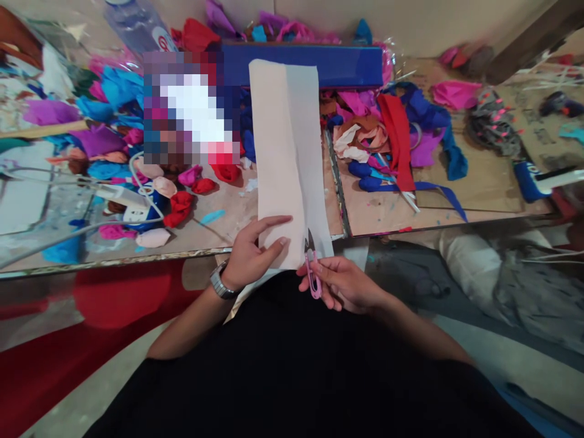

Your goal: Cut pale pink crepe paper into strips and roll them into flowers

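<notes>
At the near edge of the pale sheet [287, 152], my left hand [249, 252] grips it and my right hand [347, 283] clasps pink snips [312, 274] against it, the far end lying on the counter [378, 213]; a slack hold, I judge, risks a crooked cut.

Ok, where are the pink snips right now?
Head view, centre: pink snips in the right hand, blades at the near end of the pale cloth strip.
</notes>
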Action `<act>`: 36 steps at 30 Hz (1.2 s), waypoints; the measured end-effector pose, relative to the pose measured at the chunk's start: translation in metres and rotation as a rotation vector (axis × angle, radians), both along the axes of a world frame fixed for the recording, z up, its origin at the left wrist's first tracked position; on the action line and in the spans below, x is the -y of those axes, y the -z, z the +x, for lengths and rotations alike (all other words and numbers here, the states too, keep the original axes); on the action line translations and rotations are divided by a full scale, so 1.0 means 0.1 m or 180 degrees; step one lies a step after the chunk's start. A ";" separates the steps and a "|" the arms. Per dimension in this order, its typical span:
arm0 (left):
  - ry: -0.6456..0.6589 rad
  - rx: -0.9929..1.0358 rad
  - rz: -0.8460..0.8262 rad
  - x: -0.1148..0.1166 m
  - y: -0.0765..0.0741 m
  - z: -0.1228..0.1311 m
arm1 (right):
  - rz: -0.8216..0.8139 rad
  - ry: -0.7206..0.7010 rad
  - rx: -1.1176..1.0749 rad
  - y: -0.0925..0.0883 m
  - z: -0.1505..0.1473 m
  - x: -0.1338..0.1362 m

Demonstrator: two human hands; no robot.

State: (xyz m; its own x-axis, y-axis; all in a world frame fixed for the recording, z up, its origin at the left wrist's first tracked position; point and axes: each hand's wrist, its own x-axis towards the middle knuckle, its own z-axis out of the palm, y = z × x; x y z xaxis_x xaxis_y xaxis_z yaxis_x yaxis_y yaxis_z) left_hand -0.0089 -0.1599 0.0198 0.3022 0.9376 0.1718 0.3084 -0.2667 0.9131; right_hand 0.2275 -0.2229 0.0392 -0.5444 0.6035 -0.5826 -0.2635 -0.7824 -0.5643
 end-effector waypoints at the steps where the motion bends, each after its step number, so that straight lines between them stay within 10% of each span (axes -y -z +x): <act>1: -0.0011 -0.0029 -0.0001 0.00 0.00 0.00 | 0.0007 0.0018 -0.0003 0.01 -0.01 0.00; 36: -0.0073 0.0103 -0.0351 0.02 0.07 -0.05 | 0.0191 0.0096 0.0000 0.05 -0.09 0.01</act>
